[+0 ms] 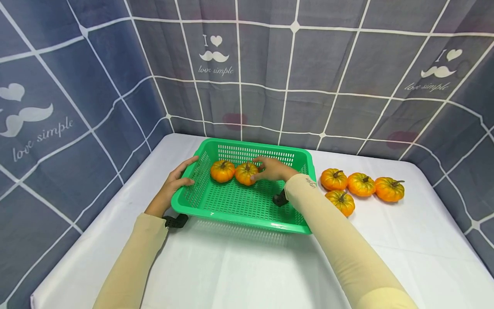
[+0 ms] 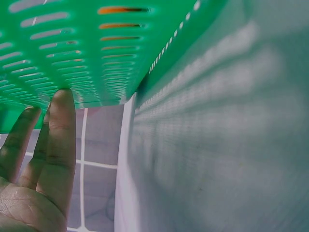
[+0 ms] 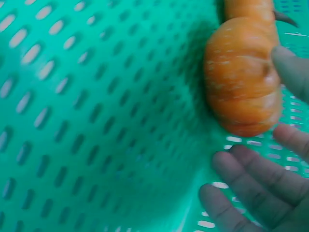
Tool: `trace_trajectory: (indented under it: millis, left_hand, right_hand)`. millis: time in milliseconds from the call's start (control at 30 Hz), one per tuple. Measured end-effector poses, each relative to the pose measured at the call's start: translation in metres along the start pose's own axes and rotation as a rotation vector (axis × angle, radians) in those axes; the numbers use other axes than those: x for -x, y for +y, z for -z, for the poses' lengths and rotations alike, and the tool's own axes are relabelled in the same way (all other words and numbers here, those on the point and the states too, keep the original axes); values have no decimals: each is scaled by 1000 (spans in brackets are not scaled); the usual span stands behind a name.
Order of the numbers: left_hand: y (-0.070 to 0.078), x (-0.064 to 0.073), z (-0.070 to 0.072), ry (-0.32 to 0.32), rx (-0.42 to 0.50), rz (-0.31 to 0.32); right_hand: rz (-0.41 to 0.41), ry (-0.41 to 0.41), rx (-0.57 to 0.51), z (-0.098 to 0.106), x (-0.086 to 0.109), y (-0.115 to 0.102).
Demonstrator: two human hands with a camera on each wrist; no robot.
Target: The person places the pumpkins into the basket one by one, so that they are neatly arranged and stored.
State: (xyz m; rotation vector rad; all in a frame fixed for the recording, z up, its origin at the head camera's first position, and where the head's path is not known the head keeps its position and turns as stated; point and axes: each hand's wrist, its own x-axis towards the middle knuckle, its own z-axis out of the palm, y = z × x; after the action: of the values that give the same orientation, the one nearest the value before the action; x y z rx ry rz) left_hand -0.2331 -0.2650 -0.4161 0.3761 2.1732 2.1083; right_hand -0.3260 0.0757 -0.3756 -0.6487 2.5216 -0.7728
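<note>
A green slotted plastic basket (image 1: 239, 218) stands on the white table with two small orange pumpkins side by side inside. My left hand (image 1: 175, 184) holds the basket's left end, thumb over the rim; in the left wrist view its fingers (image 2: 58, 140) reach straight up along the outer wall. Inside the basket, my right hand (image 1: 274, 168) is at the right-hand pumpkin (image 1: 245, 174). In the right wrist view its thumb (image 3: 292, 72) overlaps the pumpkin's edge, and the other fingers are spread beside it. The second pumpkin (image 1: 222, 171) sits to the left.
Several more pumpkins lie right of the basket: three in a row, including one at the right end (image 1: 389, 189), and a nearer one (image 1: 340, 203) partly behind my right sleeve. A grey checked curtain (image 1: 266, 56) surrounds the table (image 1: 239, 266) at back and sides.
</note>
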Motion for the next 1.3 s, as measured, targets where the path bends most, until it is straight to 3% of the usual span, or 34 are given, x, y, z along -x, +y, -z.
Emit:
trace_trajectory:
  millis: [300,900,1300]
  left_hand:
    - [0,0,0,-1,7,-4]
    - [-5,-2,3,-3,-1,-37]
    - [-2,0,3,-1,-3,-12]
  right_hand:
    - [-3,40,-51,13,11,-9]
    - [171,108,-41,30,44,-12]
    - [270,162,-34,40,79,-11]
